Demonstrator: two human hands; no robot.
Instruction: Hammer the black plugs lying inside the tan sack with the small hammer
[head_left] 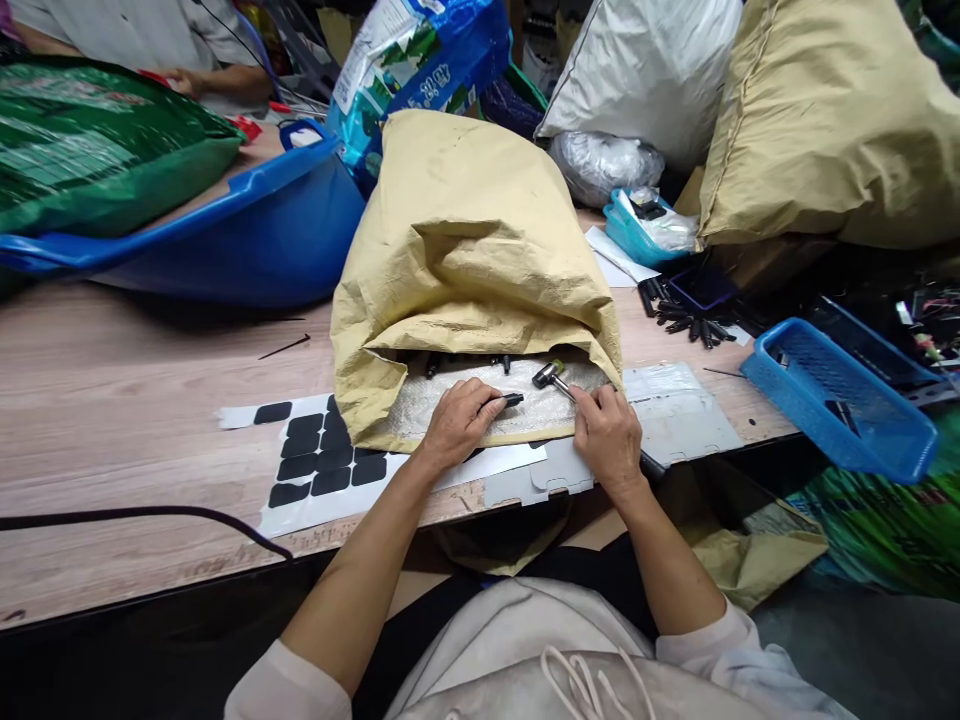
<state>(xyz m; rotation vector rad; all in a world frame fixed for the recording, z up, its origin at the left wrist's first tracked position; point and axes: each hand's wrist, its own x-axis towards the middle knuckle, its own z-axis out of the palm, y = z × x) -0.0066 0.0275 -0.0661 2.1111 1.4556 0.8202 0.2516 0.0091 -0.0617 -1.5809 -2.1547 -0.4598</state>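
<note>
A large tan sack [480,190] lies on the table with its mouth facing me, its pale woven lining showing. Over that lining, my left hand [461,420] pinches a small black cylindrical piece [513,400]. My right hand [609,430] is wrapped round a small hammer [550,376]; its metal head rests at the sack's mouth and its dark grip pokes out below my palm. Several more black pieces [505,364] lie deeper in the opening, partly shaded by the fold. Under the sack's left corner is a white sheet with black rounded stickers [304,443].
A blue basin [262,220] stands left of the sack, beside a green sack [97,150]. At right are a blue basket [847,400], loose black pieces [690,315] and another tan sack [840,120]. A black cable [150,513] crosses the table's left front. Another person's hand [184,82] shows behind.
</note>
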